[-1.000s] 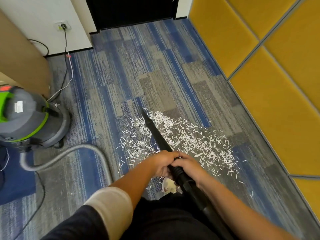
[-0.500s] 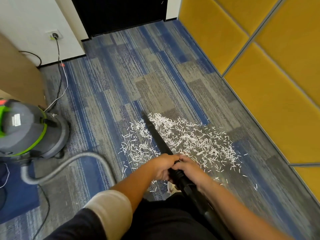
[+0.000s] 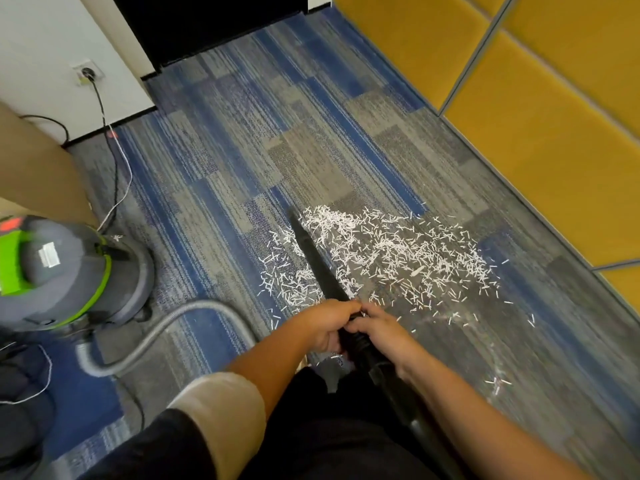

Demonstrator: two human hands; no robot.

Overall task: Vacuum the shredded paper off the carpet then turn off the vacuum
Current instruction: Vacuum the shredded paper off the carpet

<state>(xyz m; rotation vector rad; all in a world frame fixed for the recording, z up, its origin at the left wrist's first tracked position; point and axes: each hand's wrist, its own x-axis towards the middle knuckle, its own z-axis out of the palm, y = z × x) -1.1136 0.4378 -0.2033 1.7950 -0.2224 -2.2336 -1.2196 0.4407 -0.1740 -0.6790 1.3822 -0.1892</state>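
Head view: left hand (image 3: pixel 325 323) and right hand (image 3: pixel 381 332), fingers curled, grip the smooth black tapered nozzle (image 3: pixel 318 265) side by side. Its narrow tip lies among thin white shreds (image 3: pixel 398 254) strewn on the striped, woven carpet (image 3: pixel 242 150). The round grey-green vacuum (image 3: pixel 69 271) stands at left, its ribbed hose (image 3: pixel 156 334) curving.

- pretty bright, even indoor light, shadows soft and faint
- vacuum canister (image 3: pixel 65 271) at the left edge is motion-smeared, nozzle (image 3: pixel 313 258) a bit soft too
- wide lens bows the yellow wall panels (image 3: pixel 519 133)

One vacuum (image 3: pixel 69 271), one hose (image 3: pixel 166 327), one nozzle (image 3: pixel 318 268), two hands (image 3: pixel 325 323), many paper shreds (image 3: pixel 398 251).
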